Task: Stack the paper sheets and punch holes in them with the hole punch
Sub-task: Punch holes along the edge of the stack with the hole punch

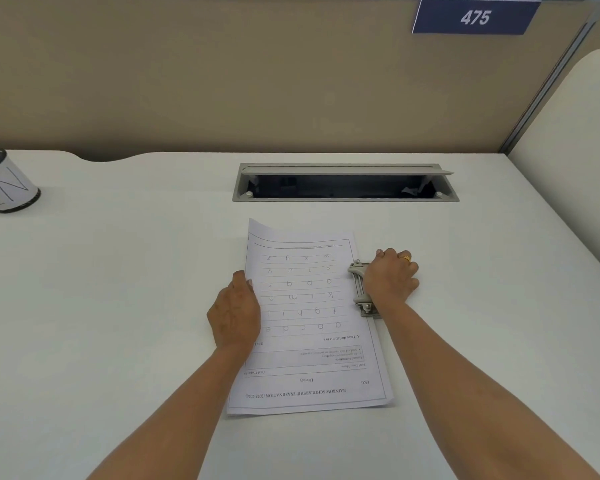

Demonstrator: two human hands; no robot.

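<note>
Sitting beyond the paper sheets (309,341) and hole punch (359,289): cable tray (345,199), cup (7,188).

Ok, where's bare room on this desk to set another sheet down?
The widest bare desk lies between the left hand and the cylindrical container at far left. Another lies right of the right hand. Crowded: the right edge of the paper sheets, where that hand holds the hole punch.

Thin white printed paper sheets (312,320) lie on a smooth, matt off-white desk (118,306) — their right edge in a dull grey metal hole punch (361,289); behind, a matt beige partition (222,81).
</note>
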